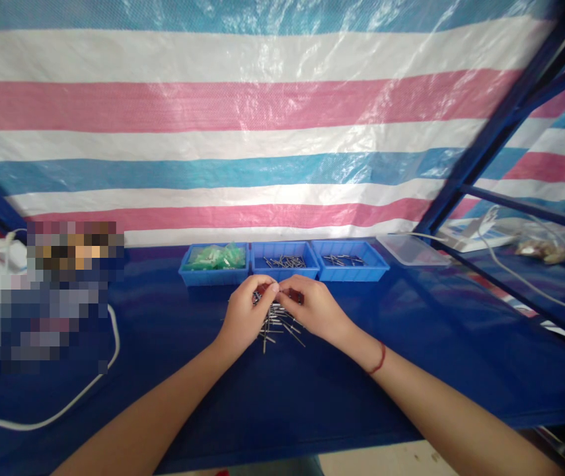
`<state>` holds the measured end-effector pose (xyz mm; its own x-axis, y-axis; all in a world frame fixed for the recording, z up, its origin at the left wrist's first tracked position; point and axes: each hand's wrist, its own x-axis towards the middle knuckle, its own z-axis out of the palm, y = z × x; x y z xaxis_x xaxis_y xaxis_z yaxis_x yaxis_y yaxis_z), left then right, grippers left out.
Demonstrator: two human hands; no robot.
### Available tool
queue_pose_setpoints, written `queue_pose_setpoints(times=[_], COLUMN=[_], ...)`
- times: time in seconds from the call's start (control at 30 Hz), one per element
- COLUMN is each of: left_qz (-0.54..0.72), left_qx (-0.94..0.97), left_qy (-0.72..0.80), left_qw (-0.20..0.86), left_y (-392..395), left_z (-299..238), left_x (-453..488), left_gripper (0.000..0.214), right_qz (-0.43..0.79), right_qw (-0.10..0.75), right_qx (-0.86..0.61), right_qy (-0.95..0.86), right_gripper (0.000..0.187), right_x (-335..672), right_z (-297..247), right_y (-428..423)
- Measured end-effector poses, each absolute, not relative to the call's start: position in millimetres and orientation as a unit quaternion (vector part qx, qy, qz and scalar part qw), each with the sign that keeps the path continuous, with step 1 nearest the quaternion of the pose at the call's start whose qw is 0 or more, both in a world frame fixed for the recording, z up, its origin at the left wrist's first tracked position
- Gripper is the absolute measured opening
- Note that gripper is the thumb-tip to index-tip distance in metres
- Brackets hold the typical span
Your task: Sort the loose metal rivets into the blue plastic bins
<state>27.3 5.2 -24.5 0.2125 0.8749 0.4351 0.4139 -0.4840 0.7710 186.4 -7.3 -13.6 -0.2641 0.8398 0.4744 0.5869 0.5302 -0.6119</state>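
Observation:
Above a loose pile of thin silver blind rivets [282, 322], my left hand [247, 314] and my right hand [319, 307] meet at the fingertips. Both hands are closed in a pinch. Whatever sits between the fingers is too small and too hidden to name. The pile lies on the blue table [282, 403], partly covered by my hands. Just beyond them, a blue bin [287, 272] in the middle holds more rivets. The right-hand blue bin [354, 273] contains a few scattered ones. Green plastic packets [216, 256] fill the left blue bin [213, 277].
A clear plastic lid [414, 250] lies right of the bins. White cable [39, 426] loops over the table's left side, near a pixelated area. Blue metal posts [490, 132] rise at the right, and a striped plastic sheet [242, 106] hangs behind.

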Motion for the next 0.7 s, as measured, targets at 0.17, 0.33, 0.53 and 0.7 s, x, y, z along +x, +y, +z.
queue_pose_setpoints(times=[0.17,0.33,0.53,0.7], left_qz=[0.452,0.456,0.461,0.447], left_qx=[0.738,0.742,0.739,0.745], left_qy=[0.435,0.426,0.428,0.436], left_qw=[0.247,0.247,0.243,0.234], left_y=[5.7,6.3,10.6,12.8], left_z=[-25.3,-23.3,-21.5,-21.4], left_x=[26.8,25.6,22.1,20.7], left_gripper=[0.017,0.016,0.016,0.016], right_qz=[0.174,0.205,0.231,0.297], right_qw=[0.404,0.434,0.477,0.507], right_qx=[-0.468,-0.472,-0.475,-0.458], right_qy=[-0.766,-0.739,-0.703,-0.667], right_gripper=[0.011,0.006,0.01,0.018], right_x=[187.3,188.2,192.0,192.4], right_z=[-16.4,-17.1,-12.2,-8.0], right_y=[-5.0,-3.3,-2.0,-1.4])
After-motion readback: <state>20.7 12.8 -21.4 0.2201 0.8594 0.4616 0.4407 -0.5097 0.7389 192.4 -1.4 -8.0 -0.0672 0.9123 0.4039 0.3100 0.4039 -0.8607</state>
